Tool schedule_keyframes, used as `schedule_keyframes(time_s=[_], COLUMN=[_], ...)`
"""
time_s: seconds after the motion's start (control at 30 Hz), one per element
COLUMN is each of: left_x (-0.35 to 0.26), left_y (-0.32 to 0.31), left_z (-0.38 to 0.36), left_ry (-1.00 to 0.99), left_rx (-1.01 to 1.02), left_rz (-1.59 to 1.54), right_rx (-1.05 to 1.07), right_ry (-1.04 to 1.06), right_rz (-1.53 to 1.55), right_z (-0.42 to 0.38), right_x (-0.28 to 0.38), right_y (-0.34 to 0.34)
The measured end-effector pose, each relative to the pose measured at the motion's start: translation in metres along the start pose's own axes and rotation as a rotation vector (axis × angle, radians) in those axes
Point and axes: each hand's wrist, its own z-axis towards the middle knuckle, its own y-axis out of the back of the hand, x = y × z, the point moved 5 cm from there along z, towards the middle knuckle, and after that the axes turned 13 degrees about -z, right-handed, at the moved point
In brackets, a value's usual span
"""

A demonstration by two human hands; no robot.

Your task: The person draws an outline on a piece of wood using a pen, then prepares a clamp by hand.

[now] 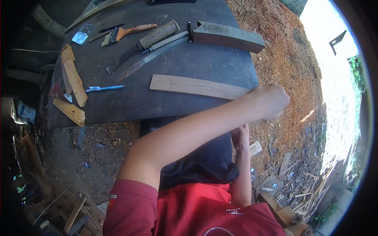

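Observation:
My left arm reaches across in front of me, and my left hand [271, 101] is curled closed at the right edge of the table. Right beside it, partly covered by the wrist, is the end of a thin wooden board [197, 85] with dark lines drawn on it. What the fingers hold, if anything, is hidden. Below that forearm is my right hand [241, 137], near my lap; its fingers are mostly hidden. A blue pen [105, 88] lies left of the board.
On the dark table [130, 104] lie a paintbrush [128, 32], a wooden-handled chisel [157, 35], a long blade [155, 57] and a thick wood block [228, 36]. Wood offcuts [73, 80] sit at the left edge. Sawdust [283, 51] and scraps cover the ground at right.

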Motion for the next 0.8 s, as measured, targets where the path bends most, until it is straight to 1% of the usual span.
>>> schedule_keyframes(time_s=[0.1, 0.23, 0.33, 0.43, 0.53, 0.67, 0.73, 0.8], left_x=[0.0, 0.001, 0.002, 0.003, 0.003, 0.002, 0.003, 0.004], left_y=[0.0, 0.0, 0.001, 0.0, -0.001, 0.002, -0.001, -0.003], left_z=[0.0, 0.001, 0.0, 0.0, 0.002, 0.001, 0.001, 0.003], left_ry=[0.016, 0.004, -0.077, -0.068, -0.032, -0.063, -0.056, -0.057], left_rx=[-0.001, -0.003, -0.095, -0.101, -0.036, -0.051, -0.05, -0.048], left_rz=[-0.024, -0.005, -0.05, -0.032, -0.042, -0.059, -0.061, -0.044], right_rx=[0.007, -0.01, -0.028, -0.021, 0.027, 0.228, 0.351, 0.237], right_ry=[-0.021, -0.064, -0.043, -0.044, -0.08, -0.069, -0.044, -0.075], right_rz=[-0.066, -0.144, -0.199, -0.042, 0.046, 0.391, 0.552, 0.397], right_z=[0.006, 0.008, 0.023, 0.03, 0.044, 0.058, 0.057, 0.059], right_x=[-0.008, -0.005, -0.019, -0.018, -0.029, -0.038, -0.021, -0.005], right_y=[0.002, -0.016, -0.01, -0.018, -0.007, 0.005, -0.005, -0.005])
